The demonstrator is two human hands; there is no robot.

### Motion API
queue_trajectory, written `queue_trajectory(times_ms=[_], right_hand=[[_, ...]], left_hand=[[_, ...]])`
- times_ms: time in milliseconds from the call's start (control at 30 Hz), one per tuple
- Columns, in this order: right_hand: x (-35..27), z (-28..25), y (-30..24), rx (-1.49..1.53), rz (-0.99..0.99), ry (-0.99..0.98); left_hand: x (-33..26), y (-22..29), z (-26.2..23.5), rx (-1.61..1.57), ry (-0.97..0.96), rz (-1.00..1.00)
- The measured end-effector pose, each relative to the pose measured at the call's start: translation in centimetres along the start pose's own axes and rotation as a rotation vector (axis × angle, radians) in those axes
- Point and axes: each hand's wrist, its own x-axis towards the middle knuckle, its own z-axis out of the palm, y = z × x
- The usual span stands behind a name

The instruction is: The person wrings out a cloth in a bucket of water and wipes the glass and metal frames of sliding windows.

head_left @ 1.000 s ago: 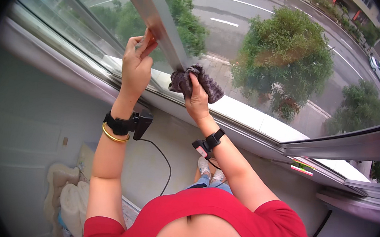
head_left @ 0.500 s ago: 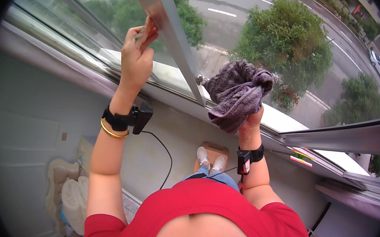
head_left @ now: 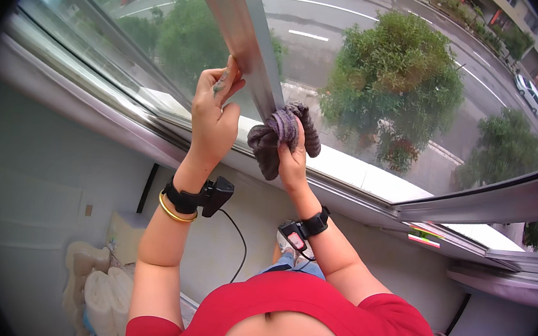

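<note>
A silvery metal window sash frame [head_left: 251, 35] runs down the glass at the upper middle. My left hand [head_left: 214, 115] rests its fingertips on the frame's left side, index finger stretched upward and the others partly bent. Lower down, my right hand [head_left: 292, 162] grips a bunched purple-grey cloth [head_left: 265, 143], thumb across the top. The cloth lies against the foot of the sash frame and covers its lower end. Part of my right palm and fingers is hidden by the cloth.
Under the glass runs a window track and sill [head_left: 354, 172]. Another sash [head_left: 489, 198] sits at the right. Below me are my shoes on a stool, mostly covered by my right arm. A carved headboard [head_left: 79, 266] stands lower left. Trees [head_left: 393, 82] and a road lie outside.
My right hand has carried the cloth left onto the foot of the sash frame, and the cloth is now bunched tighter. My left hand has shifted right and lower along the frame.
</note>
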Motion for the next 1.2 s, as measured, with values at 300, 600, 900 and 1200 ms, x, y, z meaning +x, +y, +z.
queue_trajectory(times_ms=[300, 600, 900, 1200], right_hand=[[4.8, 3.6, -8.5, -0.427, -0.421, -0.25], [9.8, 7.5, -13.4, -0.85, -0.847, -0.229], [2.8, -0.4, -0.3, -0.947, -0.679, -0.108], [10.0, 7.2, -13.3, -1.009, -0.932, -0.07]], left_hand=[[-0.4, 1.0, 0.8, -0.195, 0.039, -0.137], [-0.3, -1.1, -0.4, -0.289, 0.031, 0.024], [-0.2, -0.8, -1.1, -0.569, -0.056, -0.211], [-0.1, -0.9, -0.9, -0.72, -0.114, -0.163]])
